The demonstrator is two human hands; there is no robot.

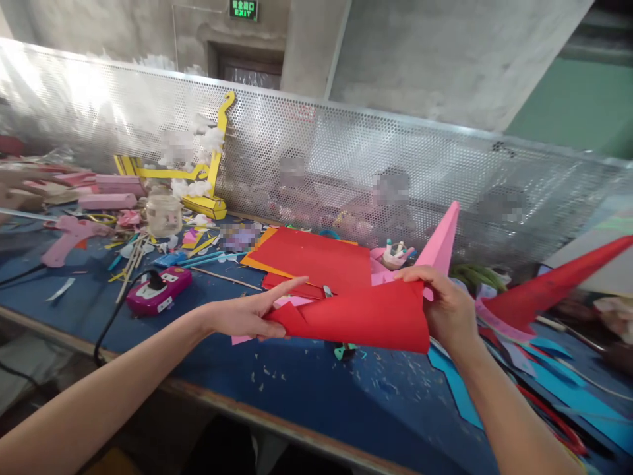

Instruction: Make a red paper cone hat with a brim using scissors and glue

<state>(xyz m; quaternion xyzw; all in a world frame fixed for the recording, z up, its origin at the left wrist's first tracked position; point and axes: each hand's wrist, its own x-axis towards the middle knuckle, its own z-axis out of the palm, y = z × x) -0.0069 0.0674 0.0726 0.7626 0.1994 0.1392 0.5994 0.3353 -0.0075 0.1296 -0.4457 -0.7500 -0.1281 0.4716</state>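
Observation:
A sheet of red paper [366,320] is curled into a loose roll and held above the blue table, between my two hands. My left hand [250,315] pinches its narrow left end, index finger stretched along the top. At the wider right end, my right hand [448,307] grips the edge, its thumb side toward the paper. Under the roll, scissors [345,351] with teal handles are mostly hidden. Behind lie flat red sheets [316,257] over an orange sheet [257,257]. A pink paper cone [440,244] stands just beyond my right hand.
A red cone [539,297] with a pink rim and blue paper strips [583,389] lie right. Left are a purple power strip [159,290], a pink glue gun [74,239], a glass jar [164,214] and a yellow frame [215,165]. A perforated metal divider [336,152] runs behind.

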